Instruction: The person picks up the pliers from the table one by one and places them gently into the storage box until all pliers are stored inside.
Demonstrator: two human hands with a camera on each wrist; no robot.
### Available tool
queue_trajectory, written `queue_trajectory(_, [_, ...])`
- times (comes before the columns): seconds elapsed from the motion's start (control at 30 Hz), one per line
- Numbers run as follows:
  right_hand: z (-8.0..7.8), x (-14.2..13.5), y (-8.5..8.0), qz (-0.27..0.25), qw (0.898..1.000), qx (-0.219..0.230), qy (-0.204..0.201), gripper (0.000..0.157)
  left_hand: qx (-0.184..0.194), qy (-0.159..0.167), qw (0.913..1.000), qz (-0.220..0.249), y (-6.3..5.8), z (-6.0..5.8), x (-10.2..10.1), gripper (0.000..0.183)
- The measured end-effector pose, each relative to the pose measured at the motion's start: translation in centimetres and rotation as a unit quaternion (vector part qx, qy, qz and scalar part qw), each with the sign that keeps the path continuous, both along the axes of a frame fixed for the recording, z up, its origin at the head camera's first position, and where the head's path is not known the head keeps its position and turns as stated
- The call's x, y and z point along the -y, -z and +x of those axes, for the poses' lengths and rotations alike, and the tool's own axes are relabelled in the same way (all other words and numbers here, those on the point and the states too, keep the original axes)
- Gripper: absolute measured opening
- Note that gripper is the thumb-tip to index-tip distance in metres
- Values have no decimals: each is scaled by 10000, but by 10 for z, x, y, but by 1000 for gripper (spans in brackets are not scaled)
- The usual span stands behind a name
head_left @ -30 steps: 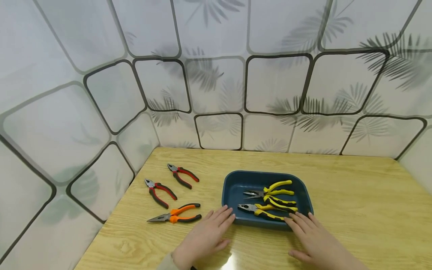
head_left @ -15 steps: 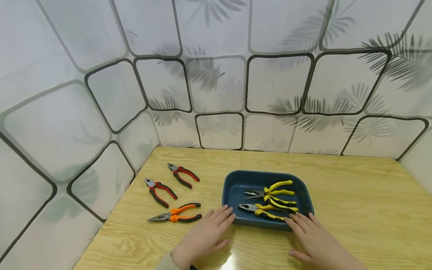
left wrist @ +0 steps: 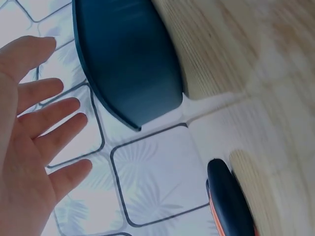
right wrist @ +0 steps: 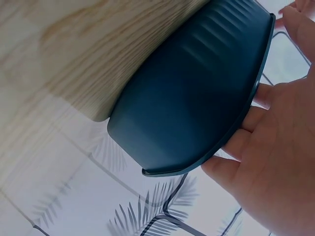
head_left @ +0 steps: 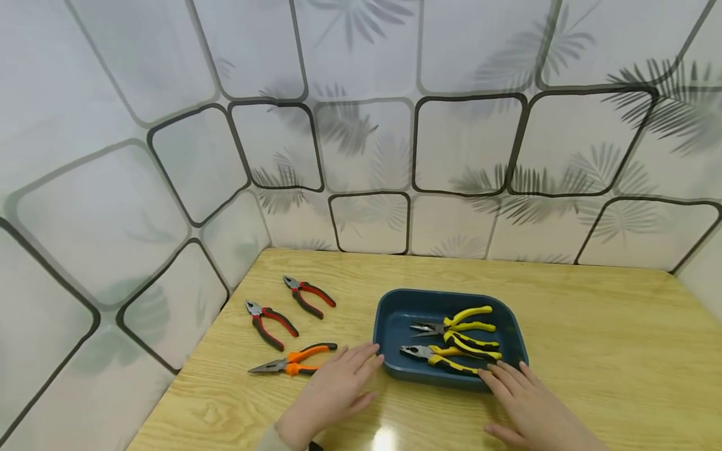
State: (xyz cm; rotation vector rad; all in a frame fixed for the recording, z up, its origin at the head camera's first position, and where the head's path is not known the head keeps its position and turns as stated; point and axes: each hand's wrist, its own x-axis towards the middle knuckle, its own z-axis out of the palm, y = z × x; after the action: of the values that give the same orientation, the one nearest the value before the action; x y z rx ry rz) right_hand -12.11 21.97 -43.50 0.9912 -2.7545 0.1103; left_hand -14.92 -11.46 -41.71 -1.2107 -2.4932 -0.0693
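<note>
My left hand (head_left: 338, 385) has its fingers extended, palm down, between the blue tray (head_left: 389, 326) and the orange-and-black long-nose pliers (head_left: 282, 365). The left wrist view puts its spread fingers apart from the tray wall (left wrist: 130, 59). At the tray's near right corner, my right hand (head_left: 524, 401) rests its straight fingertips over the rim, as the right wrist view also shows. Inside the tray lie yellow long-nose pliers (head_left: 451, 326) and yellow-and-black combination pliers (head_left: 434, 355), their handles close together. The left hand covers part of an orange pliers handle.
Two red-and-black pliers, one nearer (head_left: 267, 322) and one farther (head_left: 307, 295), lie on the left of the wooden table (head_left: 609, 351). A patterned cloth (head_left: 366, 144) hangs behind the table and along its left side.
My left hand has drawn a little left, off the tray's near left corner and over an orange handle. The right hand stays at the tray rim. The head view has shifted slightly.
</note>
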Motion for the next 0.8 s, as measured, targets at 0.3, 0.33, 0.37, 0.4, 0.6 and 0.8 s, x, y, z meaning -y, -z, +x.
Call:
queue_trajectory(0.3, [-2,-2,4,-48,9999,84,-28,70,-429,-301,9983,250,4,-1,20,49])
queue_trajectory(0.33, [-1,-1,4,-38,9999,121,4,70,-515,-290,9979,271,4,-2,24,48])
queue_trajectory(0.37, [-1,-1,3,-12,9999,157,26,70,-586,-280,9975,278,5,-4,27,47])
queue_trajectory(0.4, [-1,-1,2,-9,9998,176,32,71,-664,-276,9971,253,5,-6,30,46])
queue_trajectory(0.6, [0,0,-2,-25,9968,756,238,72,-653,-400,9970,-79,7,-17,47,39])
queue_trajectory(0.8, [-1,0,-3,-94,9954,914,259,72,-468,-451,9962,-574,5,-22,58,42])
